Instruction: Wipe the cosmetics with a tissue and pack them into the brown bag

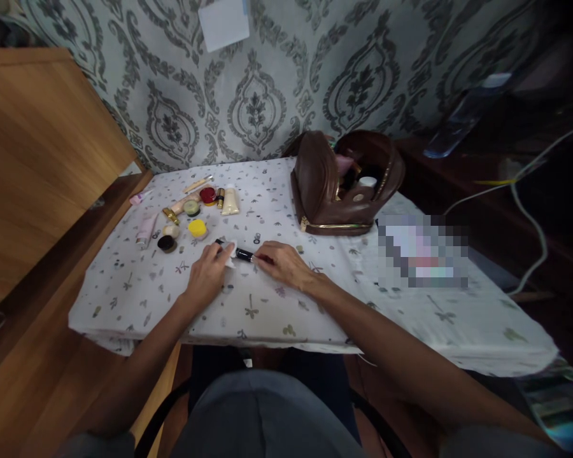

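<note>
My left hand point(208, 272) pinches a small white tissue point(231, 256) against a slim black tube point(244, 255) above the patterned white cloth. The tube's right end is between the fingers of my right hand point(282, 262). Part of the tube is hidden behind the tissue and the left fingers. Left of and beyond my hands lie a yellow-lidded jar point(197, 229), a black-lidded jar point(167, 243), a red-lidded jar point(208, 195), a green jar point(191, 207), a cream tube point(230, 201) and a pink tube point(146, 230).
An open brown bag point(322, 184) with items inside stands at the back, right of centre. A blurred-out object point(423, 250) lies on the cloth at right. Beyond the table's right side are a clear bottle point(465, 117) and a white cable point(537, 222). A wooden cabinet point(42, 152) rises at left.
</note>
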Demonstrator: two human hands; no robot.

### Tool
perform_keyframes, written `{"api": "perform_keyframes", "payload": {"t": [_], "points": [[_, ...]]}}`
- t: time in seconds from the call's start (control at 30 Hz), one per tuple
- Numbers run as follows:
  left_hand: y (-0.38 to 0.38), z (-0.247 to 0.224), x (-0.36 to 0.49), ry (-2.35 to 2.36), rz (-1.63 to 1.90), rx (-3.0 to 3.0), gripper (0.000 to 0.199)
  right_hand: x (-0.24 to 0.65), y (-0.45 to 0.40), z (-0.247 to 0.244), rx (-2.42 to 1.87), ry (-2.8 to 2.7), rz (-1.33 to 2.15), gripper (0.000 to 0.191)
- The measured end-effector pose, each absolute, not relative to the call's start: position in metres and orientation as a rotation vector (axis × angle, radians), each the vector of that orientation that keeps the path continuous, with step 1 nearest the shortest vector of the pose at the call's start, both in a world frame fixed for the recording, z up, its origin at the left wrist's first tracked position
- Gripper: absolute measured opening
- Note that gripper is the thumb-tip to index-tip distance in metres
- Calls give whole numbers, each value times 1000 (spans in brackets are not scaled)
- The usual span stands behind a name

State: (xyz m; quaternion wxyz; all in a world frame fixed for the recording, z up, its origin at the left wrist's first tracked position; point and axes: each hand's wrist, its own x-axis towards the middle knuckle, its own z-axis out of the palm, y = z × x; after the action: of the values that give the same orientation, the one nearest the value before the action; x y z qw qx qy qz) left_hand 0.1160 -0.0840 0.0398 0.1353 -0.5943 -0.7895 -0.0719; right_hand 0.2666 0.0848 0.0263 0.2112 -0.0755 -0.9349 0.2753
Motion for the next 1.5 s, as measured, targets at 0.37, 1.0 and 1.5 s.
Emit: {"api": "perform_keyframes", "payload": {"t": [0.37,1.0,1.5], "points": [[-86,42,97,-2502,-179,-1536,49,268,82,27,-240,-2583,716,15],[-87,45,97,-2442,-491,-1483,30,266,83,23,-235,-2554,648,6],[-76,31,132,-1922,-518,-1870,38,267,81,26,-230,-2579,679,6]]}}
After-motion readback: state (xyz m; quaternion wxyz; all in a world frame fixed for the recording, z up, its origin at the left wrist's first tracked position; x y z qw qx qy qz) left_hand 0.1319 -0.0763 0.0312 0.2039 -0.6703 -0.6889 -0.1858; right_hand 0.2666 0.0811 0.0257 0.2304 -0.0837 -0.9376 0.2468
